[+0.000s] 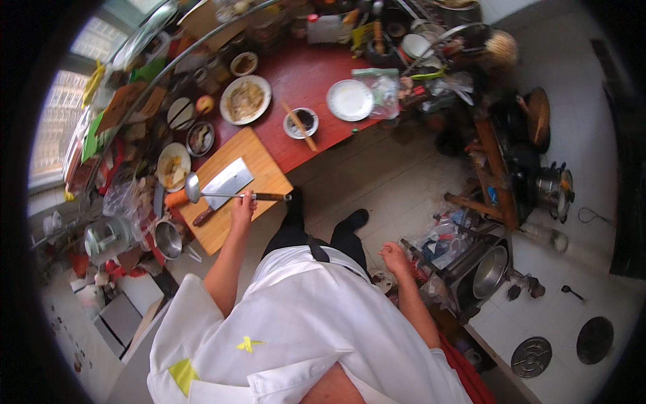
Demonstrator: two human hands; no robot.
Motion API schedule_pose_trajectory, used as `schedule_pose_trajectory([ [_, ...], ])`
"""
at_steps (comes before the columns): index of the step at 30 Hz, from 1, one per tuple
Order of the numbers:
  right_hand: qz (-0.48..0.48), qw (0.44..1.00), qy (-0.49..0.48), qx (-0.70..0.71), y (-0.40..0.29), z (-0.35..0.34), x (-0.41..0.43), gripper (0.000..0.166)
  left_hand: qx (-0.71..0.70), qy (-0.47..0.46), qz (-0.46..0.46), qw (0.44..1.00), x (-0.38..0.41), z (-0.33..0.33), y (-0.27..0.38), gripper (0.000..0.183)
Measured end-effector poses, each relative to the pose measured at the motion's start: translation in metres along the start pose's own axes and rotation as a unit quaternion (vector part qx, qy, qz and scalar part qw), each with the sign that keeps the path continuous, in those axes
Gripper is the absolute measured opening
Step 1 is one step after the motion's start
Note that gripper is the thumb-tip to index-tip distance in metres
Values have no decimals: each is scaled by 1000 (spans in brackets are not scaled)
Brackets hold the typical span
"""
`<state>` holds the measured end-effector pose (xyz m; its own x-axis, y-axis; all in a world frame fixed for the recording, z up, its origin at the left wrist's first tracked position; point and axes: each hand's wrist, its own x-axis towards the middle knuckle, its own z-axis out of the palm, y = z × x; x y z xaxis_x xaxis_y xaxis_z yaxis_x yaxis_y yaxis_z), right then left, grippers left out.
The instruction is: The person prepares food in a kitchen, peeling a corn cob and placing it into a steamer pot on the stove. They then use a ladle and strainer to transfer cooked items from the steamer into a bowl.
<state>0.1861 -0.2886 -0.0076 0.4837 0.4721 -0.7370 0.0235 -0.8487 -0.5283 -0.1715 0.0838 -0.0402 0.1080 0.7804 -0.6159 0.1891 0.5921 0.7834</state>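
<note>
My left hand grips the shaft of a metal ladle with a dark handle, held over a wooden cutting board. On the board, beyond the ladle, lies a cleaver with a brown handle. A carrot lies by the board's left edge, near the ladle's bowl. My right hand hangs at my right side with its fingers partly curled and apart; no object shows in it. The board rests on a red table.
On the table stand a plate of food, a bowl with chopsticks and a white plate beside a plastic bag. A metal saucepan is at the left. At the right, a steel pan sits above the tiled floor.
</note>
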Motion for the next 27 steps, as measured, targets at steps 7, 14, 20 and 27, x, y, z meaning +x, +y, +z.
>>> schedule_pose_trajectory([
  [7, -106, 993, 29, 35, -38, -96, -2, 32, 40, -255, 86, 962, -118, 212, 71, 22],
  [14, -148, 958, 26, 243, 4, -222, -25, 37, 118, -493, 93, 857, -233, 451, 91, 18],
  [20, -102, 838, -40, 534, 35, -294, -51, 34, 162, -549, 18, 820, -258, 551, 92, 20],
  [27, -134, 854, 70, 498, 62, -372, -25, 33, 197, -574, -56, 793, -258, 682, 92, 24],
])
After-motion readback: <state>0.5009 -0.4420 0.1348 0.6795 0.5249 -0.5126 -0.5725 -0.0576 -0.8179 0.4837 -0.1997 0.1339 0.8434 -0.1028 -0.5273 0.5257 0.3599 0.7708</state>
